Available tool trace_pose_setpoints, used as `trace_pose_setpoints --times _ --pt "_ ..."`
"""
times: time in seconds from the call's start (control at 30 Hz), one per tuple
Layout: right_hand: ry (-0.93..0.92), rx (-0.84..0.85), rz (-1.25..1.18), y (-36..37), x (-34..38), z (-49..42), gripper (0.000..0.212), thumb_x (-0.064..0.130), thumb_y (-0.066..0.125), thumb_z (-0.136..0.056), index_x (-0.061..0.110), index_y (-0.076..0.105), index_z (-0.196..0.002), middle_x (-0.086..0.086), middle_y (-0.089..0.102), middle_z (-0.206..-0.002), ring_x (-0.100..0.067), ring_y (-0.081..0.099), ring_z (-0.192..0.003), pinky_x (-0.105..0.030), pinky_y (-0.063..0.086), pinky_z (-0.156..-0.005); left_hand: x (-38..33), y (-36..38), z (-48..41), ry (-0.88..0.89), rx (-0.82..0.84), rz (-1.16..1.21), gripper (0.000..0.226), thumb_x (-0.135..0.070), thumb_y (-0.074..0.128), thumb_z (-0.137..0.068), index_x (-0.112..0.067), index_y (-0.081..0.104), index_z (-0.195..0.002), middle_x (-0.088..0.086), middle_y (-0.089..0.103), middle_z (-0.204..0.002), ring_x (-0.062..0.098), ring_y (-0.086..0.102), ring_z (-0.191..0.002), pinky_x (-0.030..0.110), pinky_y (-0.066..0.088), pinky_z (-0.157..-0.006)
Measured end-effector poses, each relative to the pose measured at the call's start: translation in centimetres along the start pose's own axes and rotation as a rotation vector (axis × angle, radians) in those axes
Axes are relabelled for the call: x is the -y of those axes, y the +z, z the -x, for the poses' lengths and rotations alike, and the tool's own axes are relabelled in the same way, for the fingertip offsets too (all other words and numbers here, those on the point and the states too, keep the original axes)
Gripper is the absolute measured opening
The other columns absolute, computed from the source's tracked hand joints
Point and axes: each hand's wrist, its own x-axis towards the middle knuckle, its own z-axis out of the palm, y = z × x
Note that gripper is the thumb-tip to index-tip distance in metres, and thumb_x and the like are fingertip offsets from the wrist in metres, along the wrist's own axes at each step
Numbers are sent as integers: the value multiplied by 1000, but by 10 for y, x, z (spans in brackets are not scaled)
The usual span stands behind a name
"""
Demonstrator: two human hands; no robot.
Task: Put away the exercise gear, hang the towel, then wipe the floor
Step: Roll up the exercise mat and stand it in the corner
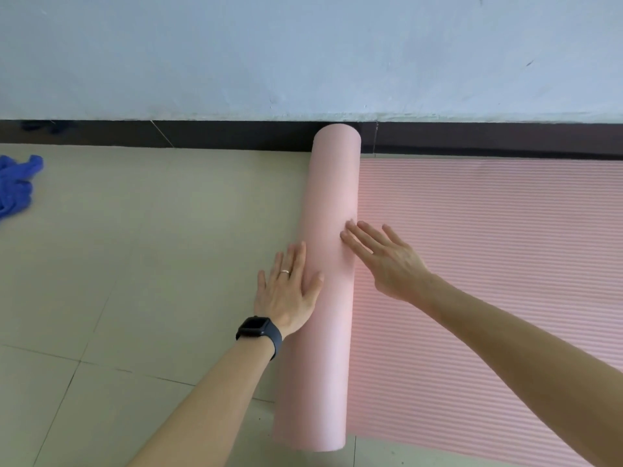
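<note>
A pink exercise mat lies on the tiled floor, partly rolled. Its rolled part [328, 190] forms a long tube running from the wall toward me, and its flat ribbed part [488, 237] stretches away to the right. My left hand [290, 291], wearing a ring and a dark watch, presses flat against the roll's left side. My right hand [381, 257] lies with straight fingers on the roll's right side, where it meets the flat mat. A crumpled blue towel [17, 183] lies on the floor at the far left.
A pale wall [303, 55] with a dark skirting strip [168, 133] runs across the back, right behind the roll's far end. Beige floor tiles [135, 247] spread between the towel and the mat.
</note>
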Motion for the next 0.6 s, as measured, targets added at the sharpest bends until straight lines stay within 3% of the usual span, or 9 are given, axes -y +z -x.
trace_pose_setpoints --times 0.07,0.13,0.23,0.3,0.37,0.43,0.5,0.6 --pt "95 -44 -75 -2 -5 4 70 -5 58 -75 11 49 -143 -11 42 -153 -30 35 -144 -56 34 -114 -22 16 4 10 15 108 69 -58 19 -99 -34 -15 -155 -5 -12 -166 19 2 -153 50 11 -122" --pt "213 -119 -187 -10 -7 2 45 10 56 -91 14 55 -135 -12 45 -150 -30 32 -146 -55 33 -113 -53 27 10 52 -48 121 70 -56 18 -98 -31 -10 -157 -1 -9 -166 25 4 -153 48 14 -121" --pt "222 -71 -281 -23 -10 -4 47 35 29 -103 32 36 -149 -4 25 -162 -24 18 -151 -47 22 -121 -91 31 20 99 -113 195 71 -41 32 -97 -32 -4 -158 3 26 -162 24 13 -152 44 26 -118" --pt "205 23 -286 -25 -20 1 51 48 15 -102 44 22 -152 7 8 -166 -17 9 -153 -46 16 -122 -104 22 21 53 -110 394 72 -26 45 -94 -36 8 -155 -6 45 -149 18 39 -138 40 42 -105" --pt "260 76 -323 -23 -33 15 50 54 15 -102 51 14 -152 15 0 -165 -13 5 -153 -48 14 -123 -108 11 22 98 -106 549 69 -11 46 -91 -39 18 -148 -17 44 -148 13 50 -127 38 48 -95" --pt "340 52 -346 -21 -48 35 49 57 19 -102 54 12 -150 16 3 -165 -14 8 -153 -48 14 -123 -112 3 19 214 -118 579 69 -4 42 -92 -43 21 -144 -18 48 -143 7 52 -125 38 50 -94" --pt "397 29 -347 -18 -59 51 48 55 22 -102 53 16 -150 11 11 -165 -17 11 -152 -50 16 -122 -111 2 7 296 -199 426 67 -12 46 -96 -42 18 -148 -11 46 -146 12 50 -124 40 48 -97" --pt "479 -1 -390 -13 -74 74 47 52 21 -101 50 23 -148 2 21 -164 -19 14 -152 -50 19 -121 -114 13 -15 277 -126 247 75 -43 48 -97 -34 2 -156 -4 11 -166 18 23 -148 41 24 -119"
